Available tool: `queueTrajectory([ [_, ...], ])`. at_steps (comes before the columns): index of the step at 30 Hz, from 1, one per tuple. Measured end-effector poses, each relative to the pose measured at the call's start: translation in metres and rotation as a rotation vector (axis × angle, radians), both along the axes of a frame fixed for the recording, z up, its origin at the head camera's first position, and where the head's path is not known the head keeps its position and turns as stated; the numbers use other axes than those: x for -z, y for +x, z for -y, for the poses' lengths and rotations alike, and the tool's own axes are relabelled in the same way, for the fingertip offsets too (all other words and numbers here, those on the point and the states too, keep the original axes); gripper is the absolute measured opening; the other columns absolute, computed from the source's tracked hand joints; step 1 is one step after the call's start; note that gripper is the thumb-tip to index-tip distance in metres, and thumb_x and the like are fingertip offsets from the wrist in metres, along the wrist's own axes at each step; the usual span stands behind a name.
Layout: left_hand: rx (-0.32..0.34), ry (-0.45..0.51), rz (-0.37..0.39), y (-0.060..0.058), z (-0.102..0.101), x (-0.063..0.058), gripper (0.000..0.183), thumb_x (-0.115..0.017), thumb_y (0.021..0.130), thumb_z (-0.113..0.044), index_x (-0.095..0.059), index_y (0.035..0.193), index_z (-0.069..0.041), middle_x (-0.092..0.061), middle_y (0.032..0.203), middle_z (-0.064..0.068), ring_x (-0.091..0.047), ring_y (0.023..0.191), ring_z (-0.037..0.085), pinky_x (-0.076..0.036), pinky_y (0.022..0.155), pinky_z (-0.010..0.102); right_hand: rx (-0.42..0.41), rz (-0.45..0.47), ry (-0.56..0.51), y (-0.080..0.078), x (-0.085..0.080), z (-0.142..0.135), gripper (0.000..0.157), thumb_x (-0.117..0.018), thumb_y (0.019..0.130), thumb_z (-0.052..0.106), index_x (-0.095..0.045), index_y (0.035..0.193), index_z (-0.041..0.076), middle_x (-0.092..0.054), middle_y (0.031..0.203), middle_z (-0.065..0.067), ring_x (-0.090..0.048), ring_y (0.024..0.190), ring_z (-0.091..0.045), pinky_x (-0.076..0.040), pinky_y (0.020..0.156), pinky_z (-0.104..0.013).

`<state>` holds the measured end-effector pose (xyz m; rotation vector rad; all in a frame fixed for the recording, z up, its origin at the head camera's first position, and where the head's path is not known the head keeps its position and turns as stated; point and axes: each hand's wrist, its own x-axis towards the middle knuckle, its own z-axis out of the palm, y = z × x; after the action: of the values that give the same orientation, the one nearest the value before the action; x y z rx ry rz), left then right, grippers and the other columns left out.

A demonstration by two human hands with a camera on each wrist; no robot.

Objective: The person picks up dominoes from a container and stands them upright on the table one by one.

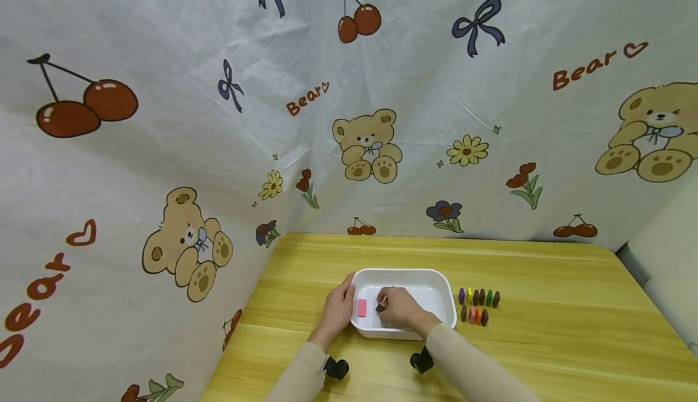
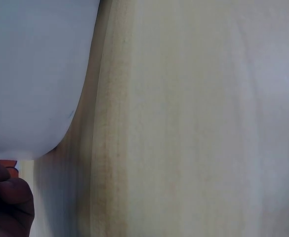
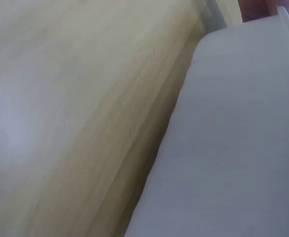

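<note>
A white plastic tub [image 1: 403, 333] stands on the table. At its left end my left hand [image 1: 339, 305] holds the rim. Part of that hand [image 2: 8, 202] shows curled by the tub's corner in the left wrist view. Inside the tub, my right hand [image 1: 400, 306] pinches a small dark brown block [image 1: 380, 308] between thumb and fingers, low over the tub's floor. A pink rectangular block [image 1: 362, 308] sits left of it in the tub. In the right wrist view the tub's outer wall [image 3: 233, 128] hides the right hand's work.
Right of the tub, small coloured blocks stand on the wooden table [image 1: 567, 317] in two rows. The back row [image 1: 475, 297] includes purple, yellow, green and dark ones; the front row [image 1: 478, 316] has pink, orange and dark ones. A printed cloth [image 1: 414, 87] hangs behind.
</note>
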<state>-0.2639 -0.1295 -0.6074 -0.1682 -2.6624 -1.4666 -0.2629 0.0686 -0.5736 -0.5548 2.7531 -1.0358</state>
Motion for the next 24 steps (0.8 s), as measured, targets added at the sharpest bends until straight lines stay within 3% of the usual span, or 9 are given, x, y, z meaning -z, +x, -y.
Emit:
queueTrajectory([
  [14,-0.005,0.010,0.012,0.001,0.000,-0.003,0.044,-0.045,0.111,-0.019,-0.050,0.152,-0.004,-0.054,0.152,0.019,-0.050,0.142,0.038,-0.043,0.118,0.054,-0.001,-0.009,-0.085,0.009,-0.015,-0.018,0.022,-0.075,0.072,-0.001,-0.068,0.092,0.005,-0.060,0.078,-0.004,-0.050,0.070,-0.012,-0.042,0.062,-0.024],
  [24,0.004,0.027,0.027,0.001,-0.001,-0.004,0.044,-0.045,0.111,-0.019,-0.049,0.153,-0.004,-0.052,0.154,0.018,-0.048,0.144,0.038,-0.042,0.119,0.053,-0.075,0.003,-0.160,0.011,-0.022,-0.047,0.020,-0.074,0.078,0.001,-0.067,0.096,0.006,-0.067,0.087,-0.005,-0.057,0.074,-0.012,-0.047,0.063,-0.020],
])
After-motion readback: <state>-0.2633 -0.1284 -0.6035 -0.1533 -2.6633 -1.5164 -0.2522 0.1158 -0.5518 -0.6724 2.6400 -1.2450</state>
